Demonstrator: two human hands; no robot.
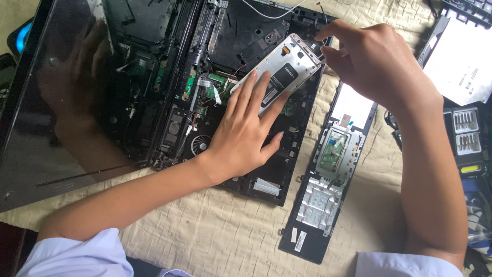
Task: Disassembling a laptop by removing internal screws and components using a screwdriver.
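A phone with its back cover off (287, 64), silver frame and black battery showing, lies tilted on an opened laptop base (215, 102). My left hand (246, 133) rests flat on the phone's lower end, fingers spread over the battery. My right hand (369, 61) hovers at the phone's upper right corner, with thumb and fingers pinched close together there; whether they hold anything small I cannot tell. The laptop's dark screen (61, 102) lies open to the left and mirrors my hand.
A detached black palm-rest panel with a touchpad board (328, 169) lies to the right on a beige quilted cloth (215, 231). A case of screwdriver bits (466, 133) and a grey sheet (461, 61) sit at the far right. A white cable (266, 15) runs along the top.
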